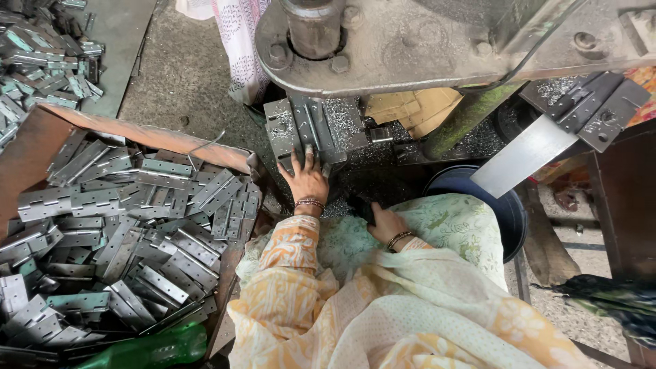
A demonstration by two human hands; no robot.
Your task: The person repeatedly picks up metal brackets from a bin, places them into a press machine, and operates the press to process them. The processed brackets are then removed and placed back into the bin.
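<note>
Steel-grey hinges (130,232) fill a rusty brown tray (147,137) that takes up the picture from about 8 to 10 o'clock; the flat, folded plates with punched screw holes lie heaped every way. A second heap of hinges (44,61) lies at 10 to 11 o'clock on the floor (184,75), beyond the tray's far rim. A green plastic bottle (154,348) lies on its side at 7 o'clock, just below the tray.

The left hand (305,179) is stretched out at the centre, fingers spread and pressed flat against a hinge (309,133) seated in the die block (314,126) of the press (424,48), whose heavy grey frame spans 12 to 2 o'clock. The grip is flat on the metal, not closed round it. Shiny metal filings (345,116) are scattered over the die, just right of the hand.

The right hand (384,222) sits a little toward 5 o'clock of the left, near the lap, its grip curled round a small dark object (362,207) that I cannot identify. Both wrists carry bangles, and orange-and-white patterned sleeves run down to 6 o'clock.

A dark blue bucket (509,205) stands at 3 to 4 o'clock, with a bright steel chute (526,154) slanting above it. Folded tan cardboard (410,109) is tucked behind the die at 1 o'clock.
</note>
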